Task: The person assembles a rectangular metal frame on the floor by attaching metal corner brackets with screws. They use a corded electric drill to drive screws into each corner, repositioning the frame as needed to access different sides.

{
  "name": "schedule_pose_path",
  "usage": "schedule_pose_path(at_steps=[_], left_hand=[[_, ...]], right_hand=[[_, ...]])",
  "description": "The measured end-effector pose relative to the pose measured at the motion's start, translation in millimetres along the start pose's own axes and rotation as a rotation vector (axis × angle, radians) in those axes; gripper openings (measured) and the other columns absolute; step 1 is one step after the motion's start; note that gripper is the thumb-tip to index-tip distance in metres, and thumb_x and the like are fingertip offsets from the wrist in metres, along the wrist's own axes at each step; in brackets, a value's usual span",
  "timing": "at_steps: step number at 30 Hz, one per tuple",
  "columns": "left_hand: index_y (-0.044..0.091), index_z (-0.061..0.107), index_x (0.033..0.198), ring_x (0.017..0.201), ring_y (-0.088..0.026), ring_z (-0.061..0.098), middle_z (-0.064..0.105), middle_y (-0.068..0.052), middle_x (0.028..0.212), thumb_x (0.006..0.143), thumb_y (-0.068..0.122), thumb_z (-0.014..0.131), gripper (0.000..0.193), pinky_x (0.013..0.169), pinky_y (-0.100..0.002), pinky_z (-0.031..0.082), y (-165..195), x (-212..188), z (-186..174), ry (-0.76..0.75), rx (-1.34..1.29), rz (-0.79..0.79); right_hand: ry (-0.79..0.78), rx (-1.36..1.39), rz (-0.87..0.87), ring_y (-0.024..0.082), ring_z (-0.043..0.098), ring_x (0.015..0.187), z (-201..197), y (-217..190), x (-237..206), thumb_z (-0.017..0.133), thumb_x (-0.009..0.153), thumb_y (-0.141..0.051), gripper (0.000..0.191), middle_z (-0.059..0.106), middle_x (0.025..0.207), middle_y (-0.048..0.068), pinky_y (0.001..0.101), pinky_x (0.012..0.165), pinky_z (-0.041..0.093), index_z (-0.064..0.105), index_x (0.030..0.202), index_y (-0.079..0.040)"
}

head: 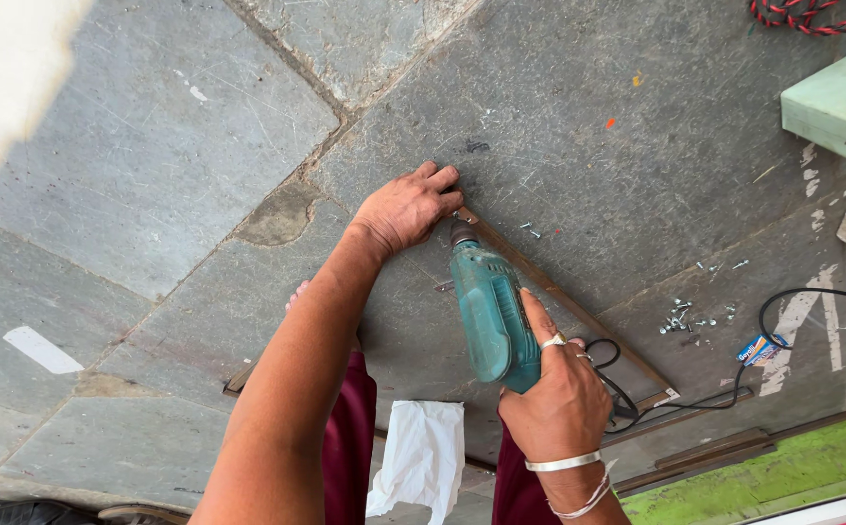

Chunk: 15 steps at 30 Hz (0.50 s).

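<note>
My right hand (561,389) grips a teal electric drill (489,313) by its handle, index finger stretched along the body. The drill's nose points down at the end of a thin brown metal strip (578,309) lying on the grey stone floor (151,175). My left hand (405,207) presses flat on the floor at that same end of the strip, fingertips beside the drill's tip. The bit itself is hidden by the chuck and my fingers. The drill's black cord (792,301) trails off to the right.
Loose screws (683,317) lie scattered right of the strip, with a small blue packet (761,348) nearby. A pale green box (841,102) and red cable (811,14) sit at top right. A white cloth (421,455) lies by my knees. Green board (763,476) at bottom right.
</note>
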<state>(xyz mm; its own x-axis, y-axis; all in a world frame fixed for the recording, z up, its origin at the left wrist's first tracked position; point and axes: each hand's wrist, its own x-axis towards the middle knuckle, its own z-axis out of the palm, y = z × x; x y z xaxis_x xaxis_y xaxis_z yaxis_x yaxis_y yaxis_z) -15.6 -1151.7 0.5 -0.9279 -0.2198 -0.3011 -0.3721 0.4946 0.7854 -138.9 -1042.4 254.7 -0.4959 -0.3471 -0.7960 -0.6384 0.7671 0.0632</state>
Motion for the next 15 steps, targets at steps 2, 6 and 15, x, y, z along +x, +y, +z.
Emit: schedule_pose_path(at_steps=[2, 6, 15], left_hand=[[0.012, 0.070, 0.099, 0.108, -0.027, 0.058, 0.058, -0.005, 0.114, 0.088, 0.014, 0.064, 0.012, 0.093, -0.038, 0.055, -0.1, 0.4, -0.3, -0.015, 0.019, 0.001], [0.011, 0.070, 0.100, 0.110, -0.026, 0.058, 0.058, -0.004, 0.116, 0.088, 0.014, 0.064, 0.014, 0.094, -0.038, 0.055, 1.3, 1.4, -3.2, -0.021, 0.015, -0.019], [0.012, 0.071, 0.103, 0.110, -0.025, 0.058, 0.058, -0.003, 0.119, 0.091, 0.016, 0.064, 0.014, 0.095, -0.036, 0.055, 4.3, 2.3, -5.8, -0.064, 0.022, -0.061]], right_hand=[[-0.011, 0.011, 0.027, 0.039, 0.071, 0.096, -3.3, 0.2, 1.0, 0.081, 0.057, -0.002, 0.103, 0.074, 0.108, 0.015, 0.0485, 0.083, 0.055, 0.046, 0.149, -0.033], [0.042, 0.043, -0.137, 0.042, 0.070, 0.096, -5.8, 0.9, 1.9, 0.077, 0.047, 0.003, 0.113, 0.074, 0.109, 0.016, 0.0488, 0.083, 0.055, 0.044, 0.151, -0.026], [0.071, -0.061, -0.189, 0.041, 0.071, 0.093, 3.3, 0.9, -1.9, 0.071, 0.046, 0.003, 0.113, 0.073, 0.108, 0.016, 0.0496, 0.101, 0.050, 0.043, 0.152, -0.024]])
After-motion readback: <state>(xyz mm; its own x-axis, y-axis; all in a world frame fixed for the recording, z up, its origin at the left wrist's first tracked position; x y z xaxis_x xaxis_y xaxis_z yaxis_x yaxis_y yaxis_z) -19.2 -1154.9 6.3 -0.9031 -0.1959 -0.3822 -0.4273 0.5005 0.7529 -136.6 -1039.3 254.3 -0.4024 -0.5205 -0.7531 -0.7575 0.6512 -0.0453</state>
